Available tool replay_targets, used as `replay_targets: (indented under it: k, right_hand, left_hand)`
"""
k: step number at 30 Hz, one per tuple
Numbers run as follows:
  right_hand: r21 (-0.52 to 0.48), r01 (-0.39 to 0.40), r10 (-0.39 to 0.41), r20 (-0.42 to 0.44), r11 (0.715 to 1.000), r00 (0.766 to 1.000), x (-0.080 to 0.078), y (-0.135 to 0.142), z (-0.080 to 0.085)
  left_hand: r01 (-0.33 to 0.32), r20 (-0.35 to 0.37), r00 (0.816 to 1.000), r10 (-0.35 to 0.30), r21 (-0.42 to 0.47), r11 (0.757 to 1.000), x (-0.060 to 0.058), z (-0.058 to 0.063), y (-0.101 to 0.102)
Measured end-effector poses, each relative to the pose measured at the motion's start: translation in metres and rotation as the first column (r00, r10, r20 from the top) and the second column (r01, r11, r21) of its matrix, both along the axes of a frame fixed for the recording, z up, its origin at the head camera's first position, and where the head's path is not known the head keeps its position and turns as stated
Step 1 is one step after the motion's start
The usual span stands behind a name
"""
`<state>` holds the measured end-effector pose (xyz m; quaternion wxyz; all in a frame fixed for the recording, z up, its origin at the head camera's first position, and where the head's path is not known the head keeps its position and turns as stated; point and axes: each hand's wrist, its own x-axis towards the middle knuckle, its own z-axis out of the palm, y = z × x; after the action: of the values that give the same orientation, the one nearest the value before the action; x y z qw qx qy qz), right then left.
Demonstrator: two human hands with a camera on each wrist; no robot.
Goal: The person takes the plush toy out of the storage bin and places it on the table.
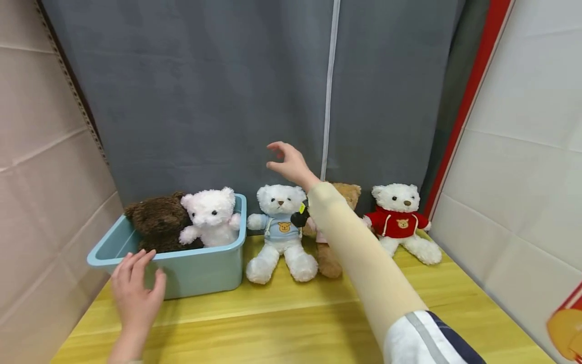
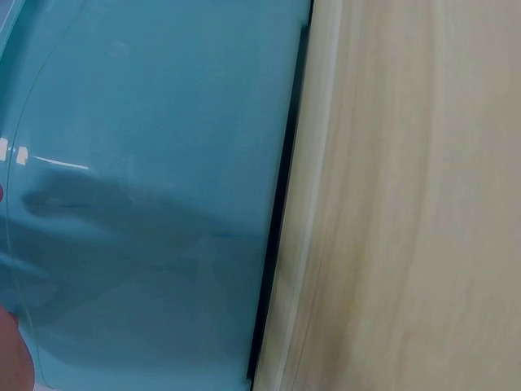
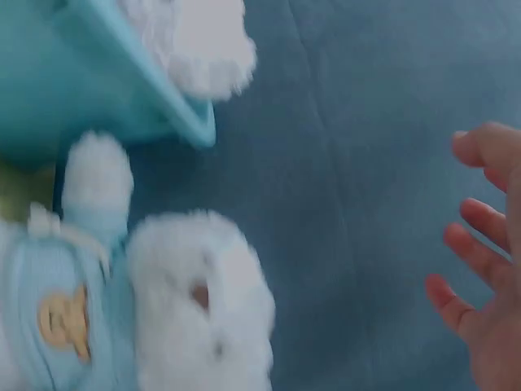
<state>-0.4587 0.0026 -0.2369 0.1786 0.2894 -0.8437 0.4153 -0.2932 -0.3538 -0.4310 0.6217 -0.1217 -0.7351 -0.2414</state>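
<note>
My right hand (image 1: 291,164) is raised above the white teddy bear in a light blue top (image 1: 281,227), its fingers bent loosely around nothing. In the right wrist view that bear's head (image 3: 199,301) and the spread fingers (image 3: 480,244) are apart. My left hand (image 1: 136,288) touches the front rim of the blue plastic bin (image 1: 195,273), fingertips on the edge and thumb in front of the wall. Inside the bin sit a dark brown teddy bear (image 1: 159,222) and a pale pink-white one (image 1: 212,215). The left wrist view shows mostly the bin's glossy wall (image 2: 163,163).
A tan teddy bear (image 1: 347,193) sits partly hidden behind my right forearm, with a small black object (image 1: 299,218) beside it. Farther right is a white bear in a red hoodie (image 1: 399,222). A grey curtain (image 1: 218,101) backs the wooden table (image 1: 273,328); white panels flank it.
</note>
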Motion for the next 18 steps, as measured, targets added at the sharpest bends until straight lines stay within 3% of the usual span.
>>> replay_targets:
  k: [4,9,14,18]
  right_hand:
    - [0.082,-0.077,0.068,0.106,0.994,0.992,0.001,-0.034,0.000]
    - [0.186,-0.147,0.096,0.255,0.972,0.962,0.008,-0.069,-0.006]
    - [0.203,-0.180,0.088,0.394,0.962,0.915,0.020,-0.089,-0.014]
    - [0.149,-0.204,0.109,0.480,0.968,0.870,0.029,-0.102,-0.019]
  left_hand:
    - [0.006,0.017,1.000,-0.006,-0.001,1.000,0.000,-0.001,0.004]
    - [0.009,0.027,1.000,-0.009,-0.009,1.000,0.002,0.000,0.008]
    - [0.015,0.025,1.000,-0.014,-0.022,1.000,0.001,0.000,0.012]
    - [0.016,0.032,0.999,-0.015,-0.022,1.000,0.003,-0.001,0.013]
